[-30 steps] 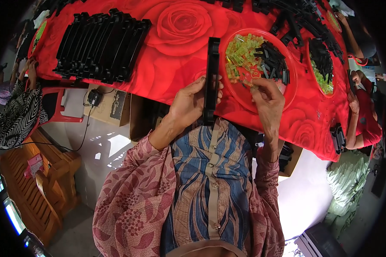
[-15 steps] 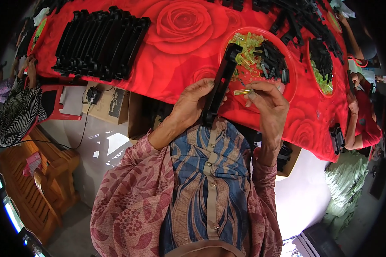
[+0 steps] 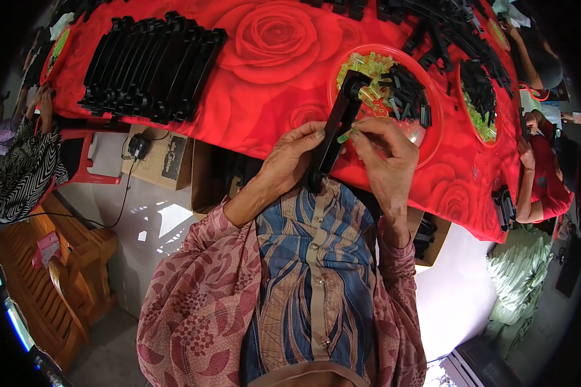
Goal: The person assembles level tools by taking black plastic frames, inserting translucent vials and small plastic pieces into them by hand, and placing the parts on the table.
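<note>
Left hand (image 3: 290,161) holds black bar (image 3: 337,126); right hand (image 3: 384,151) (fingers pinched) presses green piece (image 3: 346,136).

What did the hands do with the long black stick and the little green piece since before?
The left hand lifted the long black bar off the red cloth and tilted it, so its top end now leans over the pink bowl. The right hand left the bowl with a small green piece and now holds it against the bar. The stack of black bars on the table stayed as it was.
</note>
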Available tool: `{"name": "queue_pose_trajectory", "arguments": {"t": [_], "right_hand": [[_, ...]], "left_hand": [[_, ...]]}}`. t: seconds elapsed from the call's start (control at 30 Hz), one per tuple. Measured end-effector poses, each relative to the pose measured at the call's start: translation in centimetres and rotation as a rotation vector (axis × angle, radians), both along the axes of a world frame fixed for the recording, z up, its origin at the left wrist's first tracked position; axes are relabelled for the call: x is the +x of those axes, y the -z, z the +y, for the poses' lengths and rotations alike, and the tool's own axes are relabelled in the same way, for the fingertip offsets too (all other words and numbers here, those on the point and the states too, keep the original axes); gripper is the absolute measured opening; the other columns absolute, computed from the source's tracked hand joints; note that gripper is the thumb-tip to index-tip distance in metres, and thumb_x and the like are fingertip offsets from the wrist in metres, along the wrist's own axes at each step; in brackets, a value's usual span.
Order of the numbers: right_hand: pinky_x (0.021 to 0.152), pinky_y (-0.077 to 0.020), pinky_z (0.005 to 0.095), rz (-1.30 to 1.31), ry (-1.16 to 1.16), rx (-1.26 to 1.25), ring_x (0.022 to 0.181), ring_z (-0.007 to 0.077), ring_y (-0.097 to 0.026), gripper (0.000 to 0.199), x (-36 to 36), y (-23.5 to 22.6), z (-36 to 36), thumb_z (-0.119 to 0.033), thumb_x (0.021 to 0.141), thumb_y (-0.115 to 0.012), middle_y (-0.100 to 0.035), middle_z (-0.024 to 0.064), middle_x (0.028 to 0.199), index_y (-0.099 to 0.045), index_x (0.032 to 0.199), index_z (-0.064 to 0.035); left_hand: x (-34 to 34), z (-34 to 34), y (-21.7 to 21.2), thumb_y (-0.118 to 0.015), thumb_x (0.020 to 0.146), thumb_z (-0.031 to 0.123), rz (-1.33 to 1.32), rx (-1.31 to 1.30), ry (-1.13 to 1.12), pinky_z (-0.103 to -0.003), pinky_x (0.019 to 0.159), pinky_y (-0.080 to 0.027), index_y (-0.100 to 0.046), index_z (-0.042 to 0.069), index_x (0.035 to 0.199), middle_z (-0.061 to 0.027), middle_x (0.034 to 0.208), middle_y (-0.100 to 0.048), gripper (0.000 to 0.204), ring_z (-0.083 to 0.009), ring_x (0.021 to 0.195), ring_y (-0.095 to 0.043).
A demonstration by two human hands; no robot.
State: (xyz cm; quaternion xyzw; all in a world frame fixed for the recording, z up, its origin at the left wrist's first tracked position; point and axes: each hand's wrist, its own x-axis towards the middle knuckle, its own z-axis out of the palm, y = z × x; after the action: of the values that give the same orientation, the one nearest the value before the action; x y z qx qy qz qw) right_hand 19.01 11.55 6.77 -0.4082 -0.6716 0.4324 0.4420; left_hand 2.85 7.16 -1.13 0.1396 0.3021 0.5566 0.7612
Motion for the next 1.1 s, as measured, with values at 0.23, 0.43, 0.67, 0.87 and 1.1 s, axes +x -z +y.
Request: {"name": "queue_pose_trajectory", "arguments": {"t": [0.23,0.43,0.67,0.87,1.1], "right_hand": [[0.060,-0.0523,0.0274,-0.185,0.045,0.236,0.070,0.0189,-0.065,0.013,-0.4,0.0,-0.2,0.007,0.080,-0.066,-0.063,0.0116,0.088,-0.060,0.090,0.0023],[0.058,-0.0523,0.0296,-0.239,0.095,0.316,0.072,0.0233,-0.064,0.016,-1.5,1.5,-1.9,0.008,0.079,-0.067,-0.062,0.0143,0.092,-0.061,0.092,0.0022],[0.059,-0.0508,0.0356,-0.286,0.116,0.400,0.072,0.0314,-0.063,0.018,-1.7,1.4,-2.9,0.010,0.079,-0.065,-0.058,0.0163,0.089,-0.058,0.094,0.0034],[0.068,-0.0533,0.0382,-0.245,0.093,0.391,0.083,0.0350,-0.063,0.022,-1.0,1.4,-2.7,0.010,0.078,-0.065,-0.058,0.0178,0.094,-0.058,0.098,0.0044],[0.072,-0.0539,0.0392,-0.278,0.145,0.460,0.088,0.0349,-0.062,0.024,-1.0,1.8,-3.7,0.010,0.077,-0.066,-0.058,0.0173,0.096,-0.059,0.099,0.0042]], "left_hand": [[0.6,0.4,-1.1,-0.051,0.099,0.014,0.055,0.020,-0.005,-0.030,0.090,-0.050,-0.058,0.002,0.118,-0.0061,0.109,-0.064,0.023,-0.0162,0.102,-0.062],[0.8,-1.3,-0.3,-0.052,0.098,0.009,0.038,0.010,-0.077,-0.028,0.090,-0.049,-0.058,0.001,0.117,-0.0054,0.107,-0.064,0.021,-0.0138,0.100,-0.061],[1.0,-1.1,0.6,-0.050,0.099,0.007,0.005,0.107,-0.083,-0.029,0.092,-0.048,-0.057,0.002,0.117,-0.0054,0.110,-0.063,0.020,-0.0141,0.101,-0.061],[1.1,-0.6,0.6,-0.051,0.099,0.009,0.020,0.139,-0.065,-0.029,0.092,-0.048,-0.057,0.002,0.117,-0.0050,0.110,-0.063,0.020,-0.0137,0.100,-0.060],[1.1,-1.1,0.9,-0.054,0.099,0.011,0.017,0.155,-0.055,-0.028,0.091,-0.048,-0.057,0.003,0.117,-0.0045,0.108,-0.064,0.020,-0.0132,0.098,-0.061]]}}
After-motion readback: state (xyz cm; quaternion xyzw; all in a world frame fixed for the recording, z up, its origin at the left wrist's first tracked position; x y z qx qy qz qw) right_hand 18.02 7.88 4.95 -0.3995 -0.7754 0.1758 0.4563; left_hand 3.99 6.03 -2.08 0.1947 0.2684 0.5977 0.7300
